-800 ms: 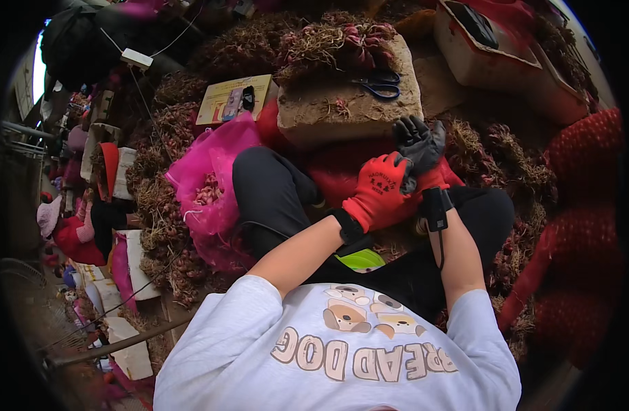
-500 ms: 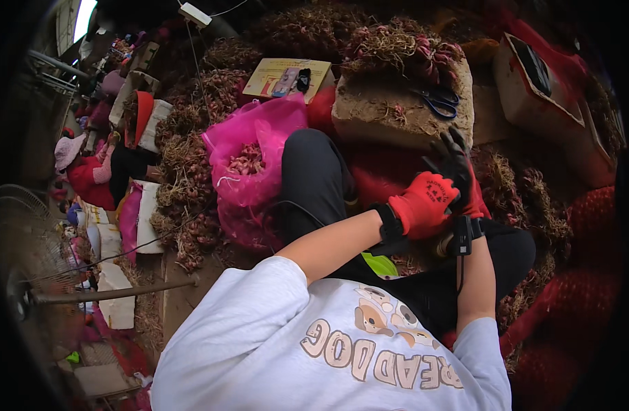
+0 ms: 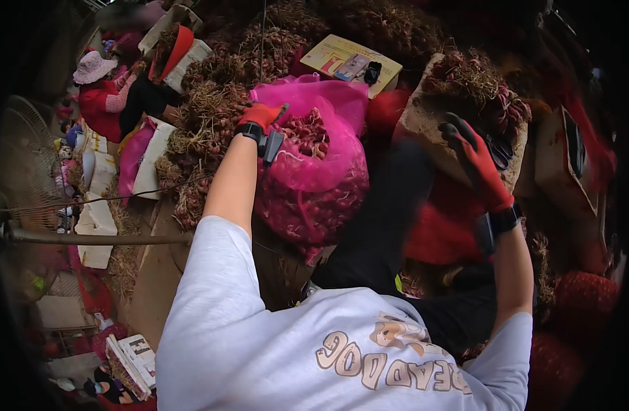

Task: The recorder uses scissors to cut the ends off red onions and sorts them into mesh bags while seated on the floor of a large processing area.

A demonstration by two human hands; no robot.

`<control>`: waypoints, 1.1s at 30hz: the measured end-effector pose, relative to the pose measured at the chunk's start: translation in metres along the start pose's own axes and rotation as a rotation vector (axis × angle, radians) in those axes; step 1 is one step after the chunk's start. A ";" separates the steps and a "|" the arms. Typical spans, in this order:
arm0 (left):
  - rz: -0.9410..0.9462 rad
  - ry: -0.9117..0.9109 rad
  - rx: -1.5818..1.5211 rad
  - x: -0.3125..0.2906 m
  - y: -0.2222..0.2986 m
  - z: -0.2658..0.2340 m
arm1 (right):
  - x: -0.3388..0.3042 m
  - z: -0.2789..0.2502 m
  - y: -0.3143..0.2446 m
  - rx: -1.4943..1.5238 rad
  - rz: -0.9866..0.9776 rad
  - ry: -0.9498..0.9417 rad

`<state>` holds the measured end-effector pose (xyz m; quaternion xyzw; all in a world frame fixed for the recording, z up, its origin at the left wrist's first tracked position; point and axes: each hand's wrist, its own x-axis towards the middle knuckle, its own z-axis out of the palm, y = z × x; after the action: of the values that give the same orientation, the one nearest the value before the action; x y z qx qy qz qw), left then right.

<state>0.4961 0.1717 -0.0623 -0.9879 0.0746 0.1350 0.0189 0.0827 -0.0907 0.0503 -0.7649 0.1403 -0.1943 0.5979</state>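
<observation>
The ground (image 3: 157, 288) carries heaps of shallot bunches (image 3: 211, 116), a pink mesh sack (image 3: 314, 178) and cardboard boxes (image 3: 98, 219).

The right hand (image 3: 477, 159) is motion-blurred — the left hand's fingers (image 3: 263, 111) hidden.

Soft, even daylight is seen across the scene, without harsh shadows or glare. The right side and upper corners are left dim and murky. Motion blur is shown on the right red-and-black gloved hand (image 3: 480, 166). Straight edges are bent toward the rim, and a black vignette is set around the frame.
</observation>
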 end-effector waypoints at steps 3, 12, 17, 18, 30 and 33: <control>0.343 -0.220 0.216 0.106 -0.188 0.059 | 0.071 0.104 -0.013 -0.150 -0.111 -0.297; 0.493 0.079 -0.012 -0.004 -0.142 0.079 | 0.142 0.233 0.072 -1.041 0.452 -0.324; 0.479 -0.226 -0.827 -0.031 -0.194 0.076 | 0.143 0.216 0.088 -0.925 0.277 -0.422; 0.466 -0.240 -0.834 -0.049 -0.179 0.060 | 0.136 0.206 0.076 -0.862 0.226 -0.540; 0.198 0.054 -1.215 -0.406 -0.371 -0.007 | -0.073 0.129 -0.010 -0.709 -0.673 -0.753; 0.194 -0.013 -0.945 -0.437 -0.371 0.013 | -0.069 0.138 -0.021 -0.981 -0.341 -0.897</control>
<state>0.1327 0.6008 0.0498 -0.8760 0.0968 0.1613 -0.4442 0.0850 0.0640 0.0329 -0.9651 -0.1717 0.1357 0.1438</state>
